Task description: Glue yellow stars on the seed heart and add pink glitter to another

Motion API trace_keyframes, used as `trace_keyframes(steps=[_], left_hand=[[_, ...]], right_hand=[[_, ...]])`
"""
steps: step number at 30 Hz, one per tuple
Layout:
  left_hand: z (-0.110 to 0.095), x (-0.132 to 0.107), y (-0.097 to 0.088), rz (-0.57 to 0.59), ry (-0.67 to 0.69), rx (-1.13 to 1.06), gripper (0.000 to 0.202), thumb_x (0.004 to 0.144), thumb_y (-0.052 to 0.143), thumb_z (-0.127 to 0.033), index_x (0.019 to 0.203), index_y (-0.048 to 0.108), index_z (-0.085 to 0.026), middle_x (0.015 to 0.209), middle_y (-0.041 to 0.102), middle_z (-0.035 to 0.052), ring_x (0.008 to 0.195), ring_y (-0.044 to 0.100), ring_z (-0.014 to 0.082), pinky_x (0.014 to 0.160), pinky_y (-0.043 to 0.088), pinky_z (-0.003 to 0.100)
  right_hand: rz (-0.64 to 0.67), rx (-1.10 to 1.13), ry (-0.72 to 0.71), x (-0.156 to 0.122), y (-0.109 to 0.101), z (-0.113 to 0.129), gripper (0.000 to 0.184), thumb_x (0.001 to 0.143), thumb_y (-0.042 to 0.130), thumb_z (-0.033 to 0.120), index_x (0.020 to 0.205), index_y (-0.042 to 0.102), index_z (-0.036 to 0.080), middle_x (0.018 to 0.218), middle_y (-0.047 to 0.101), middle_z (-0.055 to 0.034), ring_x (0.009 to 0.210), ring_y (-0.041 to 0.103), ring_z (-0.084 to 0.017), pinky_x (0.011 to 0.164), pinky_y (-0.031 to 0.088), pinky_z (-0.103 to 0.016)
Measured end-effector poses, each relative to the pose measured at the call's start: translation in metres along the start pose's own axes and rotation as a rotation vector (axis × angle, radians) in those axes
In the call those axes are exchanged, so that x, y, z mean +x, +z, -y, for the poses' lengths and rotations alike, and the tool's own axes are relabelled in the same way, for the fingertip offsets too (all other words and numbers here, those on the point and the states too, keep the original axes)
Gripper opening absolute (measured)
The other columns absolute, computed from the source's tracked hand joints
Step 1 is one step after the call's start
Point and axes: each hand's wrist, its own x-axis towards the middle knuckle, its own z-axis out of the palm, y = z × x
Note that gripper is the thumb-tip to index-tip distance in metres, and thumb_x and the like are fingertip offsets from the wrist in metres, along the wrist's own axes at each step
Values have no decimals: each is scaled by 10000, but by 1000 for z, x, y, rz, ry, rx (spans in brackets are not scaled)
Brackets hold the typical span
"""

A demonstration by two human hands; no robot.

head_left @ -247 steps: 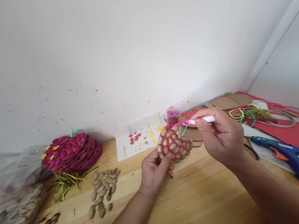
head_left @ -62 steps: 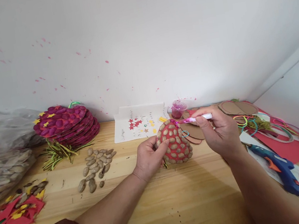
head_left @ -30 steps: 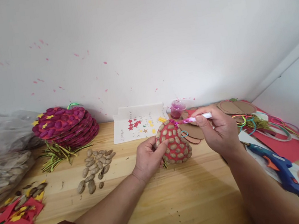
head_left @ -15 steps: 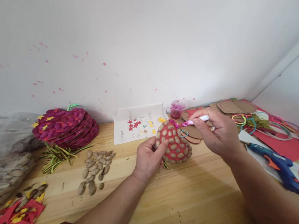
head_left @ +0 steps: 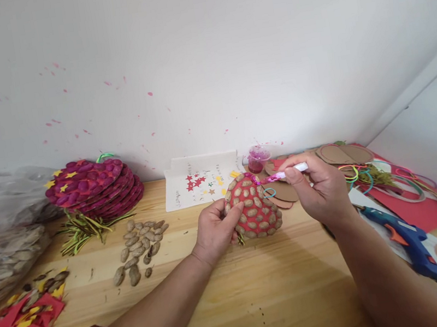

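My left hand (head_left: 216,224) grips the left edge of a red disc covered with peanuts (head_left: 252,208), thumb on its face, holding it tilted above the table. Several peanuts along the disc's top edge are painted magenta; the others are bare brown. Between the thumb and fingers of my right hand (head_left: 317,186) is a white-handled paintbrush (head_left: 286,172), its magenta-smeared end at the disc's painted upper right edge. A light blue loop (head_left: 269,192) shows beside the disc. Behind it stands a clear cup of magenta paint (head_left: 258,159).
Magenta peanut-covered discs (head_left: 93,189) are stacked at the back left, near loose peanuts (head_left: 142,243) and a plastic bag of peanuts (head_left: 13,257). Paper with stars (head_left: 181,191) lies against the wall. On the right are a blue glue gun (head_left: 407,238), cardboard discs (head_left: 343,153) and red sheets (head_left: 416,204).
The paintbrush and my right hand have shifted slightly right and up. The disc has turned a little in my left hand. The whole view has drifted slightly.
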Motion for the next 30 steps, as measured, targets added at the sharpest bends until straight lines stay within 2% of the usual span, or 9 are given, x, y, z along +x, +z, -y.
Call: trace_keyframes(steps=[4,18,24,30], left_hand=[[-1,-1,0,-11,-8,-7,482,727,788,-602,663,540,-194,449,486,-81,321,435,74,296,355,178],[4,2,-3,16,0,-5,534,719,784,-672,693,566,-185,489,522,-64,333,429,64,301,323,168],[8,3,-4,17,13,10,530,731,775,-676,713,586,-181,502,534,-57,345,429,65,310,319,170],[4,1,-1,7,24,17,500,732,777,-651,726,608,-181,498,548,-51,363,441,74,324,320,175]], right_hand=[[10,14,41,-1,-1,-1,143,1004,580,299,945,681,217,777,663,3,648,552,-136,630,413,-286],[-51,36,2,-1,-5,-2,120,1008,576,285,957,667,226,837,688,-6,685,584,-142,674,443,-293],[-33,5,3,0,-4,0,138,1010,571,288,952,678,222,784,669,0,672,572,-143,662,431,-294],[-40,-69,-104,1,-2,5,97,995,583,247,950,666,223,865,726,-22,772,636,-167,721,459,-301]])
